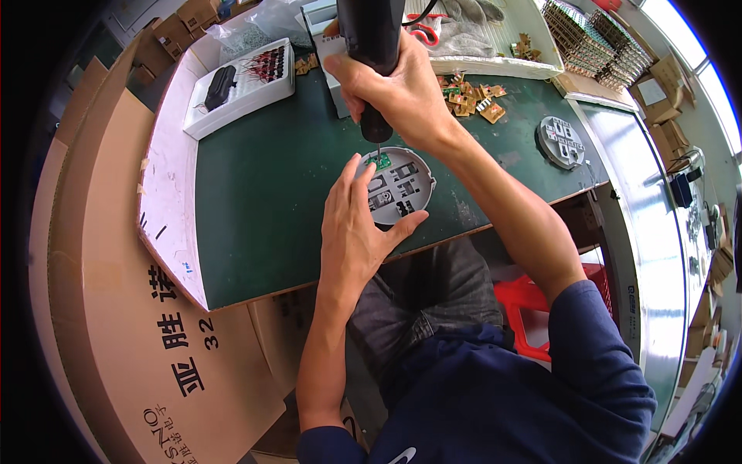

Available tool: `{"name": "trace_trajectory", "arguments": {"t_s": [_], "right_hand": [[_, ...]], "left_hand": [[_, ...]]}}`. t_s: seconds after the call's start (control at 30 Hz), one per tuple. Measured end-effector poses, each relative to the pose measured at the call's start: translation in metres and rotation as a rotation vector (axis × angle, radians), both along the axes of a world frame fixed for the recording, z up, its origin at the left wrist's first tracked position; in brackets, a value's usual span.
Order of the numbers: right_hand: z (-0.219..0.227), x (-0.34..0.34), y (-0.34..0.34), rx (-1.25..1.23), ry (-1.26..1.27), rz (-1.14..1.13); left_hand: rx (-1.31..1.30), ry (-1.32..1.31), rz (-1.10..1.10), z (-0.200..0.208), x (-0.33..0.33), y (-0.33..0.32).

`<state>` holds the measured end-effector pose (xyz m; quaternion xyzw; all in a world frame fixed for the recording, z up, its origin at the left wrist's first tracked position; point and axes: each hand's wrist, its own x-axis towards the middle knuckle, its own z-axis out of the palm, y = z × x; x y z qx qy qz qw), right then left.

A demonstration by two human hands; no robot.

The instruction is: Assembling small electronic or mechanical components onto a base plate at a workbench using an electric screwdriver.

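My right hand [402, 89] is wrapped round a black electric screwdriver [371, 35], held upright. Its bit points down onto a small green circuit board [379, 161] at the far edge of a round grey plastic housing [421, 185]. Whether the tip sits on a screw is too small to tell. My left hand [352, 228] grips the housing from its left and near sides, fingers along the left rim and thumb at the near right. Several rectangular slots with dark parts show inside the housing, which lies on the green tabletop [255, 209].
A similar round grey housing [560, 143] lies to the right. Small tan circuit boards [468, 97] are heaped at the back. A white foam tray [239, 89] holds wired parts and a black object. Grey gloves and red-handled scissors [427, 32] lie behind. Cardboard [116, 271] stands at left.
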<state>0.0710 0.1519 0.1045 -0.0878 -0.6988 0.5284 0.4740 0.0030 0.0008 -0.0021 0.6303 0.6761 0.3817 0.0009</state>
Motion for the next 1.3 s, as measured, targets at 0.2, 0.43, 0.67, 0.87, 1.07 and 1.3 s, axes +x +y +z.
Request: {"name": "trace_trajectory", "arguments": {"t_s": [0.2, 0.43, 0.67, 0.87, 1.07, 1.3], "right_hand": [[-0.004, -0.001, 0.005, 0.0, -0.04, 0.058], [-0.006, -0.003, 0.007, -0.002, -0.038, 0.091], [-0.005, -0.006, 0.006, -0.001, -0.068, 0.054], [0.016, -0.006, 0.011, 0.019, -0.077, 0.134], [0.026, 0.01, 0.018, 0.161, -0.282, 0.075], [-0.041, 0.109, -0.024, -0.851, -0.399, 0.78]], "left_hand": [[-0.007, 0.0, 0.013, 0.0, 0.001, 0.0], [0.007, 0.007, 0.015, -0.001, 0.001, 0.001], [0.03, 0.02, 0.013, -0.003, -0.001, 0.002], [-0.028, -0.076, 0.003, 0.007, 0.002, -0.001], [0.131, -0.12, -0.079, 0.008, -0.001, -0.009], [0.481, -0.088, -0.259, 0.015, 0.007, -0.011]]}}
